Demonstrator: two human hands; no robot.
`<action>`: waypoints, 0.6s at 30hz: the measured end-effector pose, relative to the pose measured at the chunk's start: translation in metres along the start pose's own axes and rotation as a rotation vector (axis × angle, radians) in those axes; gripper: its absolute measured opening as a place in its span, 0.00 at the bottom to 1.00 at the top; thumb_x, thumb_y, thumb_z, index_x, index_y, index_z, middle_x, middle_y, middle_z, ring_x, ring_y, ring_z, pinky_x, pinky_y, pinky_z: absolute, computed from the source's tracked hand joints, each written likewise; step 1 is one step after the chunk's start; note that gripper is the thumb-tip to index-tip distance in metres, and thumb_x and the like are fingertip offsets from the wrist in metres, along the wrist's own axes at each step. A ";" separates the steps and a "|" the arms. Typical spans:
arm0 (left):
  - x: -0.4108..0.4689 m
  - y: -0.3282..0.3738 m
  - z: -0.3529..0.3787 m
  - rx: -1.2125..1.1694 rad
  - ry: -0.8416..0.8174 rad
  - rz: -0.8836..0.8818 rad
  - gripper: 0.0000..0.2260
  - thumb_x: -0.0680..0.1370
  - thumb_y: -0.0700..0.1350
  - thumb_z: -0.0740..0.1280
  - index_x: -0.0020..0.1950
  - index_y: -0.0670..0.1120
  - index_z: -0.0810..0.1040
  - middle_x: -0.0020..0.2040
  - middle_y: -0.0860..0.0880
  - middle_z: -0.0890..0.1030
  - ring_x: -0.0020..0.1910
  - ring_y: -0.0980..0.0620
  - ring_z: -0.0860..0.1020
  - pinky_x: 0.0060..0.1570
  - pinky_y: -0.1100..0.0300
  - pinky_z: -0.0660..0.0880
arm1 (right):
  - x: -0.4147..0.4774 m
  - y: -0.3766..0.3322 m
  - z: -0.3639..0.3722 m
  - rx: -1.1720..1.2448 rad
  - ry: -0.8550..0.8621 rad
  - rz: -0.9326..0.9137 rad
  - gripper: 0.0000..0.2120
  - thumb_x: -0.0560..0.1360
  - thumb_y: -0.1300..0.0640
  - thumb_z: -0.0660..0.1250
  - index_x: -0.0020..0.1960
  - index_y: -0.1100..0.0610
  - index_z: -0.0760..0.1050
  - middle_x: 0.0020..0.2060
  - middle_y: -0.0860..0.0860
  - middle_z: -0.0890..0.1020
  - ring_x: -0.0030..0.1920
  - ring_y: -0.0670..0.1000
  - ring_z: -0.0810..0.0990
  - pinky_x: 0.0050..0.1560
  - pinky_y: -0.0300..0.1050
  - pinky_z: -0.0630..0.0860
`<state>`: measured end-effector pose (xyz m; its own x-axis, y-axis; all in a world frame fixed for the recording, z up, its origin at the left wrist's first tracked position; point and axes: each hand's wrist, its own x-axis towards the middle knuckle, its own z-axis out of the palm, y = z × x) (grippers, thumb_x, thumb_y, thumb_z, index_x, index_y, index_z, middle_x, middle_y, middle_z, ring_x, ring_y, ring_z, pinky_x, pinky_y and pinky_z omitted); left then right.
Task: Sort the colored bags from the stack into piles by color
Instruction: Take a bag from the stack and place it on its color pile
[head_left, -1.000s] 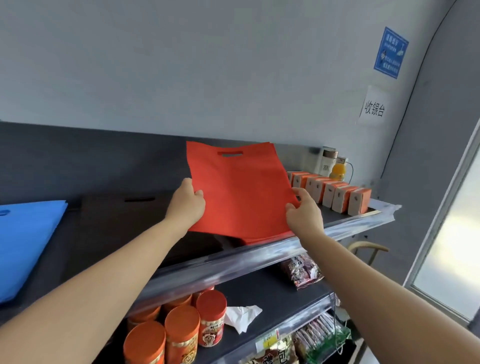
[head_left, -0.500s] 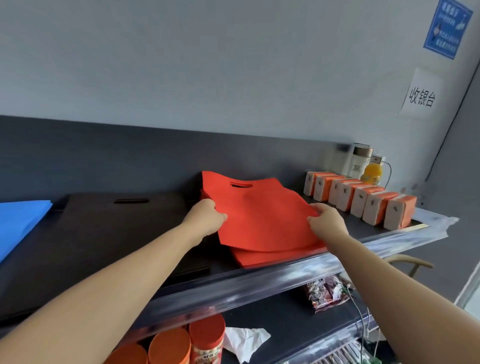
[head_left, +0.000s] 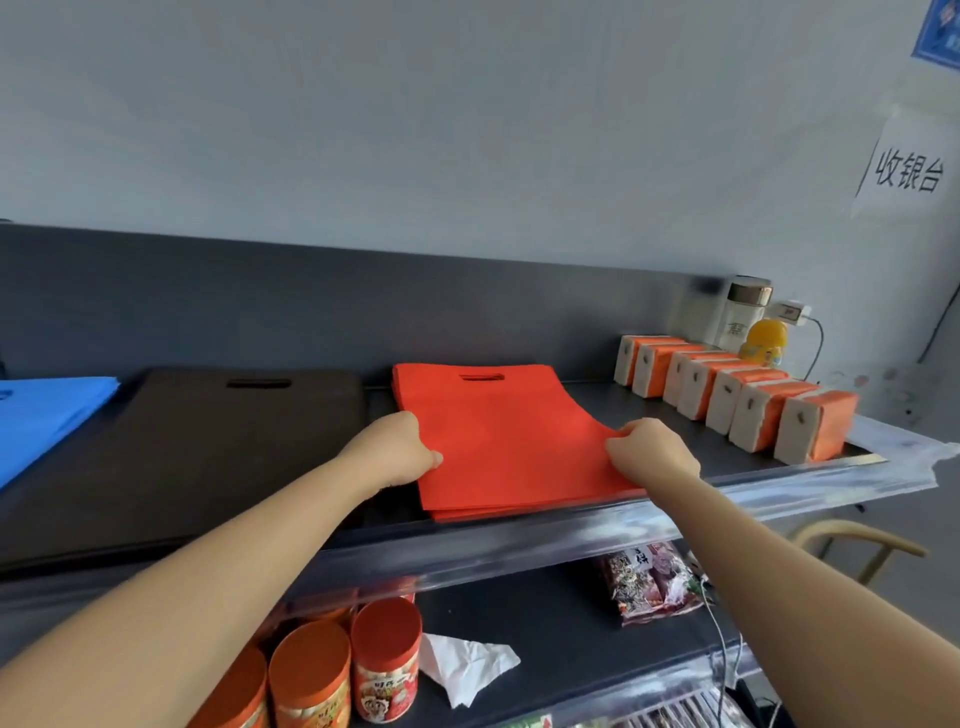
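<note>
Both hands pinch the top red bag (head_left: 506, 431) lying between them on the red pile (head_left: 519, 512), left hand (head_left: 395, 451) at its left edge, right hand (head_left: 649, 451) at its right, and pulling the fingers back carelessly could drag the fabric toward the wrists, off the shelf lip (head_left: 519, 548)

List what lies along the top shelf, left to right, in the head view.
blue bags → black bags → red bags → row of orange boxes
</note>
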<state>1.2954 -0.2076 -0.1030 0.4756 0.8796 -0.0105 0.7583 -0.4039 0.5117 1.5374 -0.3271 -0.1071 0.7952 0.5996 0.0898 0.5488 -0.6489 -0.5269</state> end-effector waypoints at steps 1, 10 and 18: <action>-0.002 0.001 0.002 0.033 0.006 0.004 0.16 0.78 0.52 0.66 0.59 0.44 0.72 0.54 0.47 0.77 0.43 0.50 0.75 0.35 0.59 0.72 | 0.000 0.001 0.000 -0.034 0.005 -0.003 0.13 0.69 0.55 0.60 0.49 0.53 0.80 0.45 0.52 0.81 0.49 0.57 0.78 0.57 0.50 0.73; -0.020 0.005 0.008 0.239 0.163 0.035 0.12 0.80 0.54 0.61 0.51 0.45 0.71 0.50 0.49 0.76 0.47 0.49 0.75 0.43 0.55 0.73 | -0.010 0.000 0.001 -0.291 0.111 -0.165 0.18 0.75 0.54 0.59 0.65 0.54 0.72 0.64 0.56 0.71 0.66 0.59 0.65 0.62 0.52 0.64; -0.067 -0.020 -0.031 0.514 0.424 0.007 0.15 0.81 0.53 0.59 0.63 0.46 0.74 0.59 0.48 0.74 0.60 0.46 0.73 0.46 0.54 0.69 | -0.051 -0.070 0.026 -0.134 0.132 -0.661 0.23 0.77 0.50 0.62 0.70 0.52 0.68 0.68 0.52 0.70 0.68 0.56 0.66 0.64 0.52 0.64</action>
<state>1.2347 -0.2510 -0.0862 0.3442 0.8569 0.3838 0.9220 -0.3857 0.0344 1.4518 -0.3001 -0.0963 0.3023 0.8331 0.4633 0.9500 -0.2235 -0.2180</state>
